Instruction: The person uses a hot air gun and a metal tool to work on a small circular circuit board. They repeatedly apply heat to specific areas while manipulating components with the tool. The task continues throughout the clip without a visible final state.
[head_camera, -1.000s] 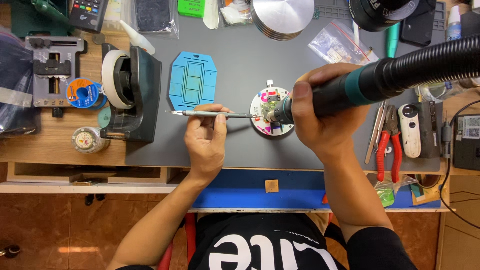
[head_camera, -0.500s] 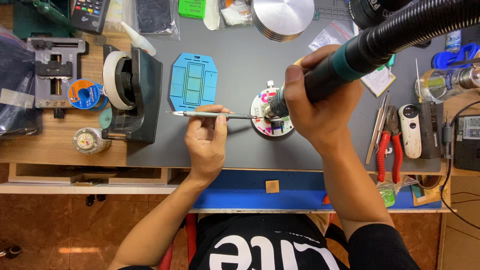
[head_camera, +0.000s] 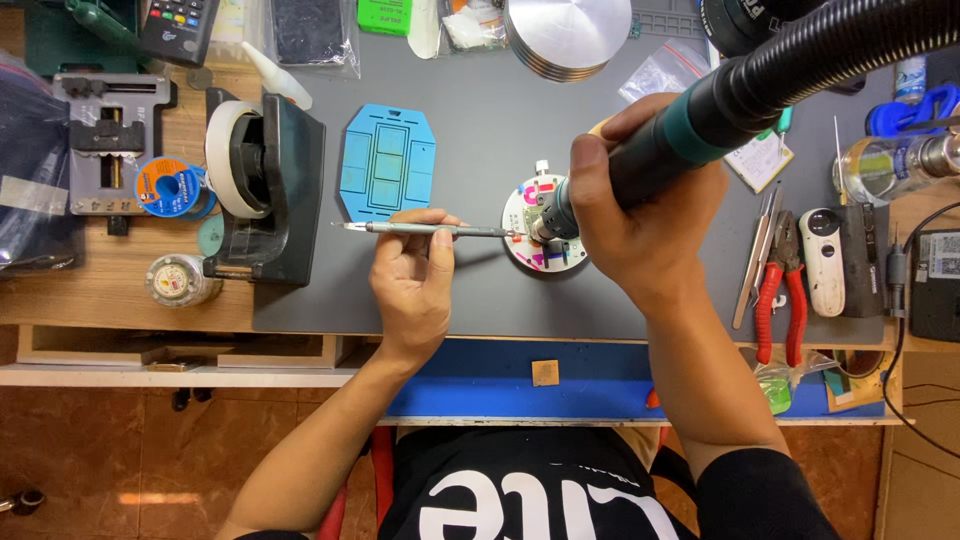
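Observation:
My left hand (head_camera: 412, 282) pinches thin metal tweezers (head_camera: 430, 229) that lie level, their tip reaching a small round circuit board (head_camera: 528, 252) on the grey mat (head_camera: 470, 130). My right hand (head_camera: 640, 215) grips a hot-air handle (head_camera: 690, 135) with a teal collar and a black ribbed hose; its nozzle points down onto the board. The hand and nozzle hide much of the board.
A blue octagonal pad (head_camera: 388, 162) lies left of the board. A black tape dispenser (head_camera: 265, 185), a solder spool (head_camera: 168, 187) and a small vise (head_camera: 105, 130) stand at left. Red pliers (head_camera: 780, 290) and tweezers (head_camera: 752, 255) lie at right. A metal disc stack (head_camera: 568, 35) sits at the back.
My right hand has tilted the hot-air handle, so the hose now rises more steeply to the upper right. The nozzle stays on the board. My left hand and tweezers have not moved.

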